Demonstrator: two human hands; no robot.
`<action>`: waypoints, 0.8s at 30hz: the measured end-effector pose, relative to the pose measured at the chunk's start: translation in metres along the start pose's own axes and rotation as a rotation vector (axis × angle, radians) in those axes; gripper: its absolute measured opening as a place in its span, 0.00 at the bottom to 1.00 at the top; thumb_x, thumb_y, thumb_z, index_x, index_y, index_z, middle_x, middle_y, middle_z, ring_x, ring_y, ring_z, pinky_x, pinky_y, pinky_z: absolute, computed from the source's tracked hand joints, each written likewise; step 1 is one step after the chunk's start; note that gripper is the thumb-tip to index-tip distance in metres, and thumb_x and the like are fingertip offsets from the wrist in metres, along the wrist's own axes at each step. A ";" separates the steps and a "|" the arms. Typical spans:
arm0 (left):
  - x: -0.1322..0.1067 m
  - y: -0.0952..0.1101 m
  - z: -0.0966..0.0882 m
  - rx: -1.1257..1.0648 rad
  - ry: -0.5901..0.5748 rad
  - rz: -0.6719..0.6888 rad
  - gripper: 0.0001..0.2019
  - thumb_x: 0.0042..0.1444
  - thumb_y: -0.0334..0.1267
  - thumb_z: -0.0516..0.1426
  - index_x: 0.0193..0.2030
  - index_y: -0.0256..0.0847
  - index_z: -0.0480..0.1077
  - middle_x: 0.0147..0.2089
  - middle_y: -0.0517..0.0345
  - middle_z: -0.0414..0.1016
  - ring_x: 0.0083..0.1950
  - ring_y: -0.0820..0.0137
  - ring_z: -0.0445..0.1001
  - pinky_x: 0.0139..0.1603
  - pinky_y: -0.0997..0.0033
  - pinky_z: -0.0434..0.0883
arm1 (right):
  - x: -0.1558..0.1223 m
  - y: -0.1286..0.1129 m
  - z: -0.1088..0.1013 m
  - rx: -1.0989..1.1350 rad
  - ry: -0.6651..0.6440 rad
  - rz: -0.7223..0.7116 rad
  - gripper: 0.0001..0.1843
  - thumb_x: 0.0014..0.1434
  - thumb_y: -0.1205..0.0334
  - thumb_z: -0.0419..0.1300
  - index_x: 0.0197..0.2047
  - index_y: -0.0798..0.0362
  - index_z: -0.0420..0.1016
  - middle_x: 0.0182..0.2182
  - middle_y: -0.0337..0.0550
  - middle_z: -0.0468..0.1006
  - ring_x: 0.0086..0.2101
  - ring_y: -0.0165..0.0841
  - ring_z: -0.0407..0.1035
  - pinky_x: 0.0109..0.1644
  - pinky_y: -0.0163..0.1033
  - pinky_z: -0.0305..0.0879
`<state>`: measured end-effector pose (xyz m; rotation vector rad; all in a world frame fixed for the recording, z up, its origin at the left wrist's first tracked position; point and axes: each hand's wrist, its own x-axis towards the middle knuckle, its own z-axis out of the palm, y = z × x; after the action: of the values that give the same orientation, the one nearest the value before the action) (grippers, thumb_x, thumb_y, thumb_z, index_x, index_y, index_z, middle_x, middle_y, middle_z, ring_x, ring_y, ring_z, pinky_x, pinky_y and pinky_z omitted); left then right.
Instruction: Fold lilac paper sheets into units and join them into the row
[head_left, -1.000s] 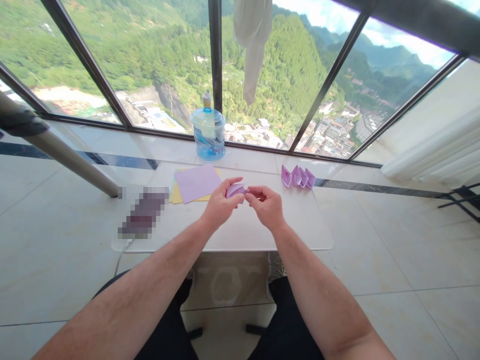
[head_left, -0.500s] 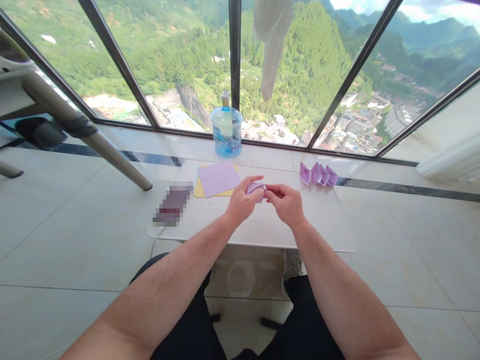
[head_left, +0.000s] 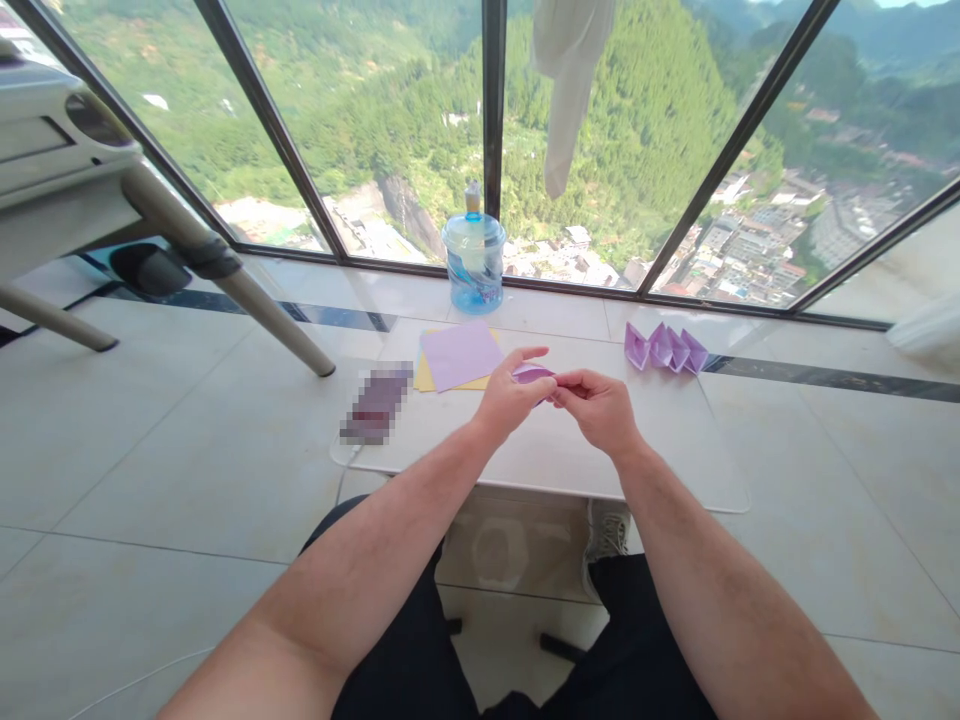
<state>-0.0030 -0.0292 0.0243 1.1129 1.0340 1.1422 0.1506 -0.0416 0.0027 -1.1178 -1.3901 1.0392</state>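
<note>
The folded purple paper point(head_left: 534, 373), lying crosswise above the desk point(head_left: 675, 450), is pinched at its ends by left hand point(head_left: 510, 398) and right hand point(head_left: 600, 408).

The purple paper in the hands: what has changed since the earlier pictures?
The right hand has moved in toward the left hand, so less of the purple paper shows between them. Both keep their grip on it. The flat sheets, folded pieces and bottle have not moved.
</note>
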 end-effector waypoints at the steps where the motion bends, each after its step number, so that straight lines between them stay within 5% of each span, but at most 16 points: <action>1: 0.000 0.001 -0.001 -0.007 -0.021 -0.016 0.28 0.43 0.33 0.63 0.55 0.37 0.71 0.32 0.59 0.77 0.29 0.73 0.72 0.30 0.72 0.68 | 0.000 -0.001 -0.001 0.018 -0.019 0.007 0.13 0.50 0.52 0.72 0.36 0.51 0.82 0.29 0.43 0.84 0.32 0.37 0.78 0.38 0.44 0.76; 9: 0.001 0.007 -0.009 0.052 -0.182 -0.123 0.26 0.43 0.34 0.64 0.52 0.38 0.72 0.30 0.57 0.78 0.28 0.72 0.72 0.28 0.72 0.64 | 0.002 -0.005 -0.011 0.087 -0.171 0.096 0.15 0.51 0.49 0.72 0.32 0.52 0.80 0.25 0.41 0.82 0.28 0.35 0.77 0.35 0.42 0.75; 15: 0.003 0.007 -0.014 0.043 -0.300 -0.230 0.24 0.43 0.33 0.65 0.50 0.37 0.74 0.26 0.59 0.75 0.28 0.72 0.71 0.27 0.72 0.62 | 0.001 -0.010 -0.018 0.072 -0.348 0.123 0.16 0.56 0.46 0.68 0.35 0.52 0.78 0.30 0.42 0.83 0.32 0.35 0.79 0.35 0.40 0.76; 24: 0.005 0.004 -0.013 -0.049 -0.274 -0.240 0.21 0.44 0.36 0.67 0.47 0.36 0.75 0.28 0.56 0.76 0.28 0.72 0.72 0.29 0.72 0.63 | 0.003 -0.014 -0.017 0.100 -0.329 0.162 0.19 0.53 0.46 0.70 0.33 0.53 0.75 0.27 0.41 0.81 0.27 0.34 0.77 0.34 0.43 0.78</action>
<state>-0.0153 -0.0224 0.0256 1.0421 0.8925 0.7950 0.1658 -0.0410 0.0182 -1.0302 -1.5006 1.4449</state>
